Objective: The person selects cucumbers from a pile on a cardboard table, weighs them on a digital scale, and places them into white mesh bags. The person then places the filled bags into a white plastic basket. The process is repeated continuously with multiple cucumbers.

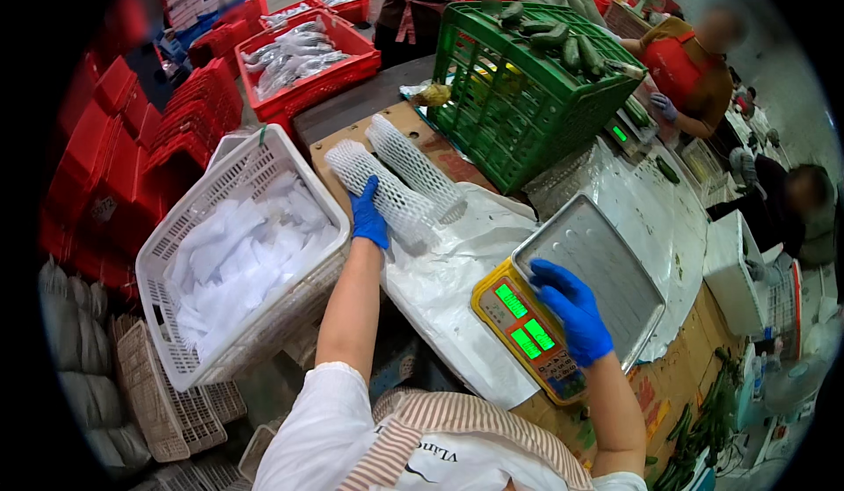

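Observation:
My left hand (pixel 369 215), in a blue glove, grips the side of a white foam-net sleeve (pixel 379 184); its thumb shows and the other fingers are mostly hidden. A second foam-net sleeve (pixel 415 164) lies alongside. Both look filled, but the netting hides what is inside. They rest partly on a white plastic sheet (pixel 455 280) over the table. Over the yellow digital scale (pixel 491 293) hovers my right hand (pixel 572 310), also blue-gloved, holding nothing, with its fingers loosely spread. Beneath it is the scale's bare metal pan (pixel 610 273); the green displays are lit.
At left, a white plastic basket (pixel 161 333) holds white netting (pixel 244 247). A green crate (pixel 514 115) with cucumbers (pixel 550 36) stands at the table's far side. Red crates (pixel 303 89) hold wrapped produce. More cucumbers (pixel 702 412) lie lower right. Co-workers (pixel 682 75) stand beyond.

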{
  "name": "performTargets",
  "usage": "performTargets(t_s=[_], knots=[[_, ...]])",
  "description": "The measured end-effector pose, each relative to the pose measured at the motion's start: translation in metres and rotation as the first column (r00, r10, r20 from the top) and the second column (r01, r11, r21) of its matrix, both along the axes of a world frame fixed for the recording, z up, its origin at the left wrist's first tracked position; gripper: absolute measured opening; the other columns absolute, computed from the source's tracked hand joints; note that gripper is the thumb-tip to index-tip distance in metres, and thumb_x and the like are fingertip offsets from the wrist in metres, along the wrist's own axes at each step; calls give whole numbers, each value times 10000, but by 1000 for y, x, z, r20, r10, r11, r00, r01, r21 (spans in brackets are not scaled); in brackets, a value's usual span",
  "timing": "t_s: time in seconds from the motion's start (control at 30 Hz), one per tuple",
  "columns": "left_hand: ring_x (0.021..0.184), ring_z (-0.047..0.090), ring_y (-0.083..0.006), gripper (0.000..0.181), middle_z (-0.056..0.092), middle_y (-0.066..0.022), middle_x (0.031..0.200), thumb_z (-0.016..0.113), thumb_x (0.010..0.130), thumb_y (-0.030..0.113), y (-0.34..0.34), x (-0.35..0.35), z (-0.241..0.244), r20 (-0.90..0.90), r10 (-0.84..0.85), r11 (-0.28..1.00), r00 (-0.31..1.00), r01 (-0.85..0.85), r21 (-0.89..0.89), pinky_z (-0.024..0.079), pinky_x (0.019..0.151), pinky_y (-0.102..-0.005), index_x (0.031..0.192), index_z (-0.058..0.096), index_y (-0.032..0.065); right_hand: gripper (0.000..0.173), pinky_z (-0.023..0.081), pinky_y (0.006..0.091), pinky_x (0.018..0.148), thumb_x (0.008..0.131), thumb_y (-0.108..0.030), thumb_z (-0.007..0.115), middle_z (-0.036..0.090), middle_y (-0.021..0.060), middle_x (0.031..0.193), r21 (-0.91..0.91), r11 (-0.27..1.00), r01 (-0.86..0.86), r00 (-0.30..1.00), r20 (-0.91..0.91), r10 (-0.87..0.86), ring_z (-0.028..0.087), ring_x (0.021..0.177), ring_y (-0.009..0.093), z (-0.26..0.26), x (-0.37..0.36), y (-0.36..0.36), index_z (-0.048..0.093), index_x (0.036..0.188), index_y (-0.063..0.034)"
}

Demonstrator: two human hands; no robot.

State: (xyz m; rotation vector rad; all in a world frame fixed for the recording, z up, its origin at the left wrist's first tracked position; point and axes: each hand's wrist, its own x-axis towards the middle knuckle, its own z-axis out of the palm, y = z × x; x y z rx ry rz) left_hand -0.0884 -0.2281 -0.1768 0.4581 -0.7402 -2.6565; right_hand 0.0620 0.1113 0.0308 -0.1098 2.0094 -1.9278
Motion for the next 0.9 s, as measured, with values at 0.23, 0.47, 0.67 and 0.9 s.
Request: performTargets(t_s=[0.23,0.47,0.67,0.9], knots=[[1149,393,-307,977,352,-155,1320,776,563,174,-2,-113,-48,135,240,803,961,-119,-584,349,961,-409,1345,214,9,403,457,311,807,860,-262,527,585,88,1052,-165,838,521,854,112,-509,567,947,193,-18,84,125,491,1185,-27],[922,512,-314,836,506,-207,1071,585,588,576,-108,-166,-70,261,268,201,928,211,-957,444,774,-411,1122,444,-52,389,462,357,837,879,-284,485,567,104,1076,-256,485,836,527,128,-840,560,968,227,-23,225,248,494,1180,-36],[751,586,-322,918,594,-239,896,480,561,731,-114,-163,-53,66,798,-187,599,350,-918,493,663,-390,962,544,-91,334,456,340,822,855,-261,523,568,96,1030,-250,84,965,151,262,-953,556,940,223,-56,391,317,543,1127,-67],[746,576,-289,448,604,-194,951,565,762,297,88,-50,126,-383,395,-129,835,-362,-923,480,702,-367,1026,551,-65,271,479,342,716,817,-225,586,608,84,933,-125,-279,952,-252,196,-948,580,842,214,-96,523,432,581,1036,-66]])
